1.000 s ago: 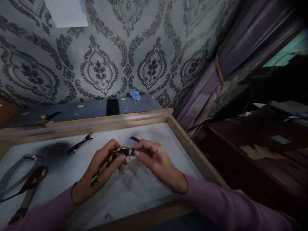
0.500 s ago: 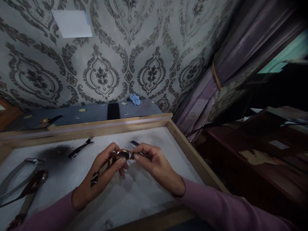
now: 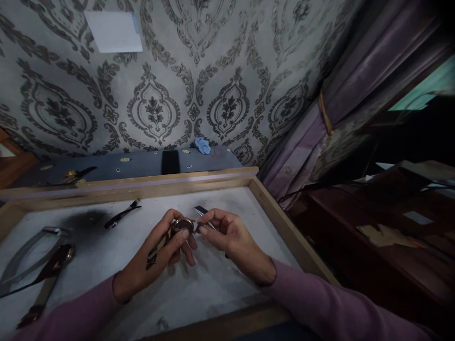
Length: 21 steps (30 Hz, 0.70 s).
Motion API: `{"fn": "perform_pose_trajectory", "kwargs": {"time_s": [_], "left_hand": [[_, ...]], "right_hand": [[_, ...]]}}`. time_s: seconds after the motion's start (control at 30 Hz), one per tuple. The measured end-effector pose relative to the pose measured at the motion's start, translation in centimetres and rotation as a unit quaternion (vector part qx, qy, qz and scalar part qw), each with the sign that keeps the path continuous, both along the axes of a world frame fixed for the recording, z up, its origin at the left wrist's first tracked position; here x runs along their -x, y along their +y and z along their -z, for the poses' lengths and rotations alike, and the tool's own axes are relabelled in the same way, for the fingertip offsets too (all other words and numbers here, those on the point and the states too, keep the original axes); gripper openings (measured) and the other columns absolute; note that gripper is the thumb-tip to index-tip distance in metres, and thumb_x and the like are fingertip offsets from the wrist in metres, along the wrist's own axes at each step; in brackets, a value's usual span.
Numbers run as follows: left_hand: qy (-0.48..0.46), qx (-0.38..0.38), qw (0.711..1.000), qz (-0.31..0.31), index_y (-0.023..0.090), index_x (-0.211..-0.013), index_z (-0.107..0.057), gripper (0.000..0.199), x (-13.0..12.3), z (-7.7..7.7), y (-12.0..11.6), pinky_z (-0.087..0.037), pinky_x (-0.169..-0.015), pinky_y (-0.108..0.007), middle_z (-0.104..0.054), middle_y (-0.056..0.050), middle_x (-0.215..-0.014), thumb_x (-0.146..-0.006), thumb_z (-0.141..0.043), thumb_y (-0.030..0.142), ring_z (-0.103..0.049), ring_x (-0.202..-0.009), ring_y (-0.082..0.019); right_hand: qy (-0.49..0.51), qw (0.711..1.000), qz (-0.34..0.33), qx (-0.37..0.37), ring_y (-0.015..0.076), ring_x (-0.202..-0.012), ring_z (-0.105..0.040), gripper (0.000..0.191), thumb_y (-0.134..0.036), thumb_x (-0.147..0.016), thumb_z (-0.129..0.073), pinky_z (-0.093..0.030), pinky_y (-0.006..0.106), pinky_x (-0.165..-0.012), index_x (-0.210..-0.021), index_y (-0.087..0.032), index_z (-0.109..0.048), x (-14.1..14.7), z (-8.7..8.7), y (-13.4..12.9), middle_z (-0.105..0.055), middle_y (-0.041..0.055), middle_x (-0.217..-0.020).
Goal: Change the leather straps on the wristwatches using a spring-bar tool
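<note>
My left hand pinches a round watch with a shiny rim, its dark face upward; part of its strap runs under the palm. Close on its right, my right hand has thumb and fingers pressed on a small dark piece, perhaps a strap end. A thin metal tool with a dark flat end sticks out from between the fingers of the same hand. Both hands are above the white bottom of a wooden-edged tray.
Pliers-like dark tool lies at the tray's left back. Watches with straps lie at the far left. Behind the tray, a blue cloth surface bears a phone and a crumpled blue cloth. A curtain hangs at right.
The small dark piece in my right hand now shows a narrow gap from the watch. The fingers of my left hand have spread a little below it. The view has shifted slightly.
</note>
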<state>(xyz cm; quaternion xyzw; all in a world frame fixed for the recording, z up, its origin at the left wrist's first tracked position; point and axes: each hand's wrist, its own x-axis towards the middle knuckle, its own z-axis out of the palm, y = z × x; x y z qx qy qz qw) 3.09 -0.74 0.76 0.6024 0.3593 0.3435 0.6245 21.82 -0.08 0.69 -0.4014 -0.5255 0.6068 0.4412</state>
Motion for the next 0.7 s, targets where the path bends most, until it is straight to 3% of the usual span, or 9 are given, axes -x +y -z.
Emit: {"fn": "perform_pose_trajectory", "kwargs": {"time_s": [0.27, 0.5, 0.7], "left_hand": [[-0.026, 0.033, 0.999, -0.023, 0.015, -0.091, -0.058, 0.018, -0.18, 0.28, 0.28, -0.035, -0.044, -0.017, -0.064, -0.003, -0.076, -0.092, -0.054, 0.033, -0.062, -0.057, -0.010], [-0.021, 0.067, 0.997, -0.036, 0.015, -0.086, -0.058, 0.014, -0.45, -0.38, 0.03, -0.029, -0.043, -0.018, -0.063, -0.001, -0.072, -0.090, -0.056, 0.028, -0.060, -0.052, -0.009], [-0.025, 0.075, 0.996, -0.043, 0.014, -0.077, -0.058, 0.021, -0.73, -0.18, -0.28, -0.033, -0.045, -0.018, -0.062, -0.001, -0.063, -0.090, -0.056, 0.030, -0.058, -0.051, -0.009]], "right_hand": [[0.029, 0.997, 0.002, 0.072, 0.0044, -0.047, -0.037, 0.031, -0.038, -0.069, -0.077, -0.025, 0.021, -0.044, -0.081, -0.017, -0.058, 0.22, -0.04, 0.05, -0.052, -0.0052, -0.062], [0.029, 0.997, 0.002, 0.076, 0.0039, -0.044, -0.037, 0.031, -0.037, -0.067, -0.079, -0.025, 0.019, -0.042, -0.074, -0.016, -0.057, 0.35, 0.08, 0.08, -0.053, -0.0061, -0.055], [0.005, 0.998, 0.010, 0.066, 0.0047, -0.045, -0.040, 0.030, -0.037, -0.067, -0.079, -0.029, 0.020, -0.043, -0.068, -0.015, -0.058, 0.48, 0.26, -0.02, -0.056, -0.0045, -0.056]]}}
